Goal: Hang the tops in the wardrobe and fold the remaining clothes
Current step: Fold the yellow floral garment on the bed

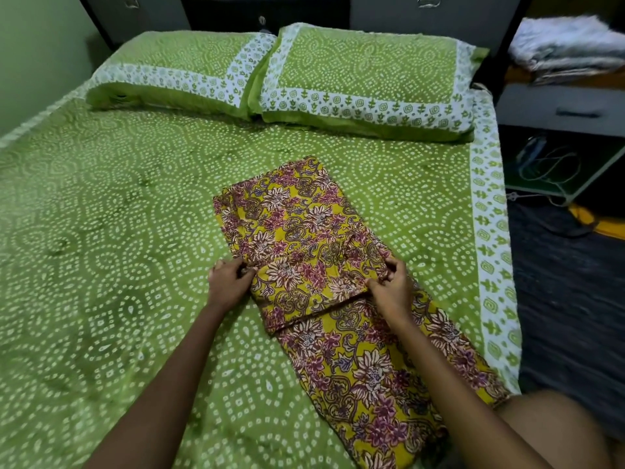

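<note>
Both hands pinch a folded flap of a floral garment on the bed.

The left hand (226, 284) pinches the flap's left corner between thumb and curled fingers; the right hand (392, 286) pinches its right corner the same way. The yellow floral garment (314, 231) lies flat on the green bedsheet (101, 231), right of centre, its long axis running from the near right edge diagonally up toward the two pillows (365, 79), with a doubled layer across its middle. Folded white cloth (568, 45) sits on a bedside unit at the right.
</note>
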A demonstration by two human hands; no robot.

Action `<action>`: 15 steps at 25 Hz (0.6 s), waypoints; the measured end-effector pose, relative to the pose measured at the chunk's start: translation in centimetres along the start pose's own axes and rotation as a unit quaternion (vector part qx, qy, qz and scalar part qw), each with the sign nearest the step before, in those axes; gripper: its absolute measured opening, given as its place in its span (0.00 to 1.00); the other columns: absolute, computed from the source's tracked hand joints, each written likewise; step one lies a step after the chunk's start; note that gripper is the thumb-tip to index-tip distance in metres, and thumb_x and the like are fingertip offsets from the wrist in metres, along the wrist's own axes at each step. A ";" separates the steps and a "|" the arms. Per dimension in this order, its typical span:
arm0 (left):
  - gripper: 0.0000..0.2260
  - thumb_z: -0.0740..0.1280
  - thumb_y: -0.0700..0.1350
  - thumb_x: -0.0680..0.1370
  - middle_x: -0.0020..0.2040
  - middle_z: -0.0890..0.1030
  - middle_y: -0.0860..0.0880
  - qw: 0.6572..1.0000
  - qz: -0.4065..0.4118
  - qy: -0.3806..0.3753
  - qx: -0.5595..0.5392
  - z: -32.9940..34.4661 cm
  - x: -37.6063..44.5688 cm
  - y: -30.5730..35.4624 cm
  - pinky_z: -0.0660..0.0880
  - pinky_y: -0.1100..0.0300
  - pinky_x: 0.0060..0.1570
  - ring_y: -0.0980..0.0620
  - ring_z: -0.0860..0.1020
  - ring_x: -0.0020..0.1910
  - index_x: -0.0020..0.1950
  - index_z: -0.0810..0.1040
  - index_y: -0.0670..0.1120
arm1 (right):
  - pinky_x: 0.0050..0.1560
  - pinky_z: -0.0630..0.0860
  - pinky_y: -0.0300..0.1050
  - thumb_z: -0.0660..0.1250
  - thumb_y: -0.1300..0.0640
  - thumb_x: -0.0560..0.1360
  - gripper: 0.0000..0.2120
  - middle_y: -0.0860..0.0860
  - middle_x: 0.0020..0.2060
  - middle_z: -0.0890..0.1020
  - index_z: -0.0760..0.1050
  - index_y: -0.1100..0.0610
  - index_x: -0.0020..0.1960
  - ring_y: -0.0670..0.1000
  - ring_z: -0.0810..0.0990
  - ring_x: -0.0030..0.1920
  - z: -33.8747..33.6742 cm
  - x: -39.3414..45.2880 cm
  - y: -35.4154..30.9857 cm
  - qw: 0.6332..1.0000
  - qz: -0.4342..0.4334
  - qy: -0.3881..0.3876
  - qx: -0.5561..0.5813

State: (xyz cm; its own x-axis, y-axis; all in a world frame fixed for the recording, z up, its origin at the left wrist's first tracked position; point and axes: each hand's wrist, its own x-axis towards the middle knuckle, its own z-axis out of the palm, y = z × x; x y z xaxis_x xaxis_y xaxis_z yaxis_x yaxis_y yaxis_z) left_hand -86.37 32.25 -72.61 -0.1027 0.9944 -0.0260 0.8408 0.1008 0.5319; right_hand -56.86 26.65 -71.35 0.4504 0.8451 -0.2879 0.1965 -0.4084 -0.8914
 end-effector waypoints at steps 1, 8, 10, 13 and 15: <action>0.10 0.66 0.47 0.77 0.44 0.77 0.42 1.000 -0.009 0.006 0.010 0.0 0.1 0.5 0.65 0.50 0.56 0.45 0.72 0.50 0.47 0.78 0.40 | 0.37 0.81 0.54 0.68 0.69 0.72 0.25 0.55 0.48 0.73 0.65 0.57 0.65 0.50 0.77 0.38 -0.1 0.1 0.0 1.000 -0.004 0.013 -0.020; 0.10 0.66 0.42 0.75 0.50 0.77 0.41 0.997 0.060 0.055 0.014 0.2 -0.2 2.3 0.66 0.48 0.55 0.43 0.72 0.52 0.54 0.76 0.39 | 0.52 0.77 0.53 0.67 0.61 0.74 0.16 0.59 0.56 0.75 0.72 0.62 0.60 0.54 0.76 0.51 0.6 -0.1 -0.4 0.944 -0.210 0.095 -0.236; 0.12 0.63 0.46 0.75 0.50 0.76 0.44 0.991 0.131 0.014 0.022 0.0 -0.3 1.9 0.66 0.47 0.55 0.46 0.72 0.51 0.53 0.77 0.41 | 0.65 0.66 0.58 0.66 0.53 0.75 0.14 0.58 0.59 0.75 0.75 0.60 0.57 0.57 0.72 0.60 1.1 0.5 -0.6 0.914 -0.249 0.071 -0.314; 0.17 0.59 0.50 0.76 0.47 0.74 0.47 0.992 0.097 -0.063 -0.053 -0.7 -0.1 1.4 0.67 0.49 0.54 0.48 0.71 0.49 0.51 0.80 0.39 | 0.68 0.59 0.55 0.58 0.40 0.77 0.24 0.55 0.65 0.70 0.70 0.56 0.63 0.54 0.66 0.67 1.6 1.6 -1.6 0.892 -0.165 0.025 -0.421; 0.11 0.64 0.42 0.78 0.47 0.74 0.44 0.988 0.078 -0.084 -0.108 -1.3 0.2 1.4 0.68 0.52 0.51 0.47 0.72 0.47 0.47 0.81 0.36 | 0.68 0.58 0.55 0.55 0.37 0.77 0.27 0.55 0.66 0.70 0.68 0.56 0.65 0.54 0.66 0.67 2.1 2.1 -2.4 0.886 -0.145 0.024 -0.440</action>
State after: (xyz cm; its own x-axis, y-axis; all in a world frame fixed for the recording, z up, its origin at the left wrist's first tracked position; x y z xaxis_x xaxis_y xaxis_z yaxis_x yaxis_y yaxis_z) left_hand -85.93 32.59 -70.80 0.1234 0.9905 -0.0607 0.7045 -0.0444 0.7083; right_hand -58.18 30.09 -70.58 0.3024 0.9514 -0.0582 0.9029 -0.3055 -0.3023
